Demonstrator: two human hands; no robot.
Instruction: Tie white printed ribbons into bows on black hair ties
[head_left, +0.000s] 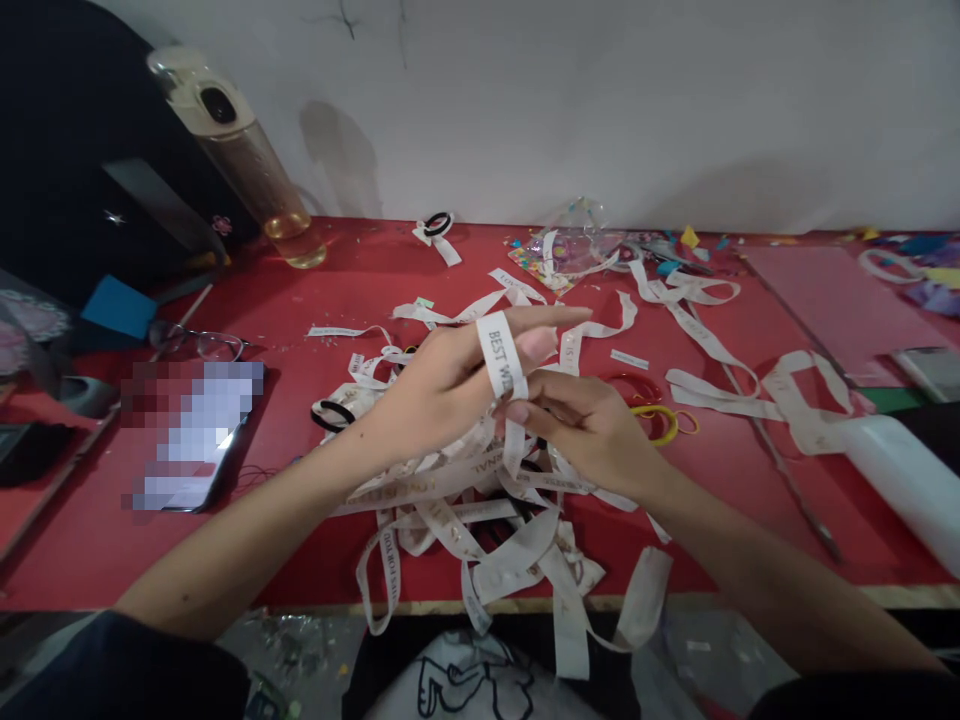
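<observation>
A white printed ribbon, with lettering that begins "BEST W", is looped around my left hand. The fingers of that hand stretch out to the right and its thumb points the same way, so the hand is open inside the loop. Beside it, my right hand pinches the ribbon between thumb and fingertips just below the lettering. Under both hands lies a tangled heap of similar ribbons, some hanging over the table's front edge. A black hair tie sits at the heap's left side.
On the red table a phone, eyeglasses and a bottle stand or lie at left. A black ring with white ribbon lies at the back. Yellow bands and a white roll are at right.
</observation>
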